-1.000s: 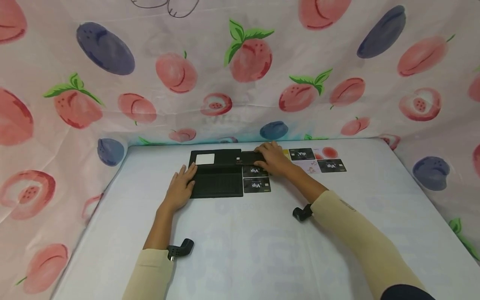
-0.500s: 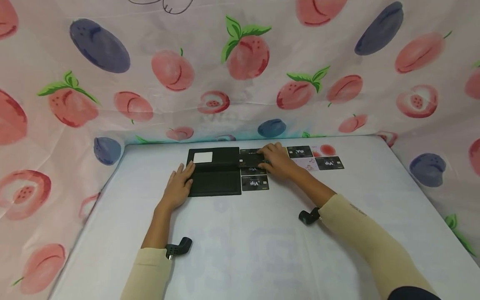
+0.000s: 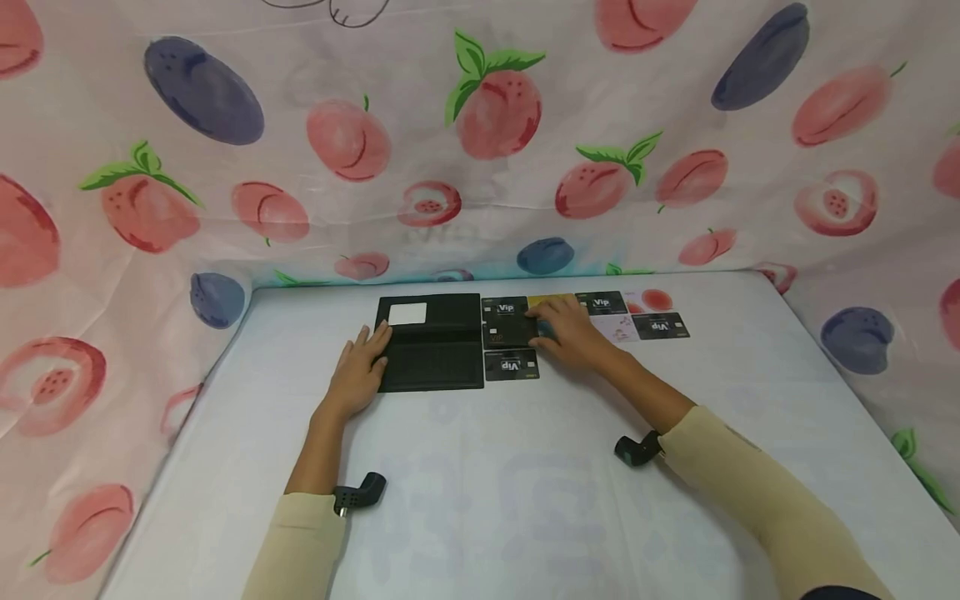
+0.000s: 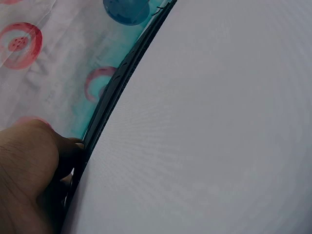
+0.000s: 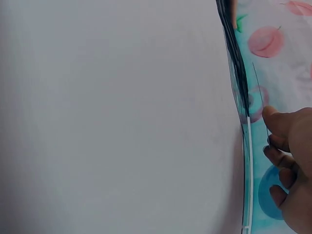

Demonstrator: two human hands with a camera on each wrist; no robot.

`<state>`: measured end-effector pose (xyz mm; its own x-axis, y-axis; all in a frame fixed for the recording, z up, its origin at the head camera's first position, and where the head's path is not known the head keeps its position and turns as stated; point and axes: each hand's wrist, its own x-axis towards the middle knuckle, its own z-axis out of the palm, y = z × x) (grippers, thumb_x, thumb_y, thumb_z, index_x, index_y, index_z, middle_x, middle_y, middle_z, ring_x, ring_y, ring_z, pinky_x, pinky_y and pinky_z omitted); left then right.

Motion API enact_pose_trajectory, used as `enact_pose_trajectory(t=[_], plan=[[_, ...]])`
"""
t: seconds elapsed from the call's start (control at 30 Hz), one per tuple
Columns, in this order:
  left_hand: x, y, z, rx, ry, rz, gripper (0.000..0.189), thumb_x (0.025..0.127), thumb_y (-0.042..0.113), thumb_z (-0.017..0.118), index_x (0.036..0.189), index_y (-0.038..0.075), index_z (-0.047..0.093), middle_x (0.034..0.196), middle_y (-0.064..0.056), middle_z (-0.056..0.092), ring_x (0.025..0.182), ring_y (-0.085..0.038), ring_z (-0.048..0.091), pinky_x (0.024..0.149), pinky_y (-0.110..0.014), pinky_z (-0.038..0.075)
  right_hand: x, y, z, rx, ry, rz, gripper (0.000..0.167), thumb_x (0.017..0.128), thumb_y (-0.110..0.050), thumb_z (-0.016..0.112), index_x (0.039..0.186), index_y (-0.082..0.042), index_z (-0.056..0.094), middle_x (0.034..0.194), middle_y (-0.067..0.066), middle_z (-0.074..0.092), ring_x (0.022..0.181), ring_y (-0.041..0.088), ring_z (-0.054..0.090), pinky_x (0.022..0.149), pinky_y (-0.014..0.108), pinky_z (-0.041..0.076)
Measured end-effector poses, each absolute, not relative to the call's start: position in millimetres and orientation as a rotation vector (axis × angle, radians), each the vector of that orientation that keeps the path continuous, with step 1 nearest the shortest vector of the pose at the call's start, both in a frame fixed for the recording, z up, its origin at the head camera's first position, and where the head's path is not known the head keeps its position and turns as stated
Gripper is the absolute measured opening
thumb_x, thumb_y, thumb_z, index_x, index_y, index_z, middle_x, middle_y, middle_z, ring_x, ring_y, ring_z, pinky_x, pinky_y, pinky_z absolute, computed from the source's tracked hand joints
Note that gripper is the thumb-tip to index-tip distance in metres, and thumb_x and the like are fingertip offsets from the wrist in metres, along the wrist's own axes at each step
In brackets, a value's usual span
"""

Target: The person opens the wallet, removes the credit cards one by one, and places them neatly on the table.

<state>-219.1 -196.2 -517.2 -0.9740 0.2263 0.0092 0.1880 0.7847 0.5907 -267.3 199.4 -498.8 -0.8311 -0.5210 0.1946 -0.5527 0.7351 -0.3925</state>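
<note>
An open black wallet [image 3: 431,365] lies flat with a white patch [image 3: 407,313] in its upper left part. My left hand [image 3: 356,375] rests on the wallet's left edge with its fingers extended. Just right of the wallet, my right hand [image 3: 576,335] pinches a black card [image 3: 506,334] by its right edge. The right wrist view shows this card edge-on as a thin line [image 5: 260,87], raised above the table between thumb and fingers. Behind it in the head view is a black Vip card [image 3: 506,307]; in front lies another Vip card [image 3: 512,365].
Right of my right hand lie more cards: a black Vip card [image 3: 600,302], a pinkish card [image 3: 614,328], a card with red fruit [image 3: 649,301] and another black card [image 3: 660,326]. A yellow card [image 3: 550,297] is partly covered by my hand. A fruit-print curtain [image 3: 427,92] hangs behind the white table [image 3: 480,483].
My right hand has drawn the black card from the wallet's upper right part toward the right and slightly nearer, uncovering the Vip card behind. My left hand has stayed on the wallet.
</note>
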Motion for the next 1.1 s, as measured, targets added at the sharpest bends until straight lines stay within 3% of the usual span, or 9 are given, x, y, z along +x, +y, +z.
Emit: enact_pose_trajectory(t=[0.1, 0.33, 0.6, 1.1], plan=[[-219.1, -196.1, -517.0, 0.333, 2.908, 0.947, 0.057, 0.11, 0.009, 0.044, 0.164, 0.002, 0.029, 0.173, -0.01, 0.02, 0.161, -0.037, 0.003, 0.129, -0.052, -0.005, -262.1, 203.0, -498.3, 0.884, -2.86, 0.699, 0.049, 0.1, -0.026, 0.075, 0.14, -0.002, 0.06, 0.144, 0.02, 0.056, 0.133, 0.043, 0.042, 0.11, 0.064, 0.034], [-219.8, -196.4, -518.5, 0.332, 2.91, 0.95, 0.056, 0.11, 0.009, 0.043, 0.164, 0.002, 0.029, 0.174, -0.011, 0.019, 0.161, -0.037, 0.002, 0.129, -0.051, -0.005, -251.8, 213.8, -499.7, 0.869, -2.841, 0.772, 0.048, 0.098, -0.023, 0.076, 0.138, -0.001, 0.062, 0.142, 0.022, 0.057, 0.118, 0.041, 0.044, 0.1, 0.06, 0.037], [-219.3, -195.7, -517.6, 0.334, 2.913, 0.949, 0.056, 0.11, 0.009, 0.044, 0.164, 0.001, 0.029, 0.173, -0.011, 0.02, 0.161, -0.037, 0.003, 0.129, -0.051, -0.004, -244.8, 225.9, -506.2, 0.833, -2.855, 0.774, 0.046, 0.098, -0.022, 0.076, 0.138, -0.002, 0.063, 0.138, 0.02, 0.059, 0.111, 0.036, 0.044, 0.095, 0.055, 0.038], [-219.8, -196.4, -519.8, 0.346, 2.936, 0.943, 0.056, 0.11, 0.008, 0.044, 0.163, 0.0, 0.03, 0.173, -0.012, 0.022, 0.16, -0.038, 0.005, 0.129, -0.052, -0.003, -234.5, 250.9, -510.2, 0.814, -2.866, 0.782, 0.049, 0.098, -0.022, 0.078, 0.14, -0.004, 0.063, 0.141, 0.019, 0.057, 0.117, 0.036, 0.042, 0.1, 0.055, 0.037]])
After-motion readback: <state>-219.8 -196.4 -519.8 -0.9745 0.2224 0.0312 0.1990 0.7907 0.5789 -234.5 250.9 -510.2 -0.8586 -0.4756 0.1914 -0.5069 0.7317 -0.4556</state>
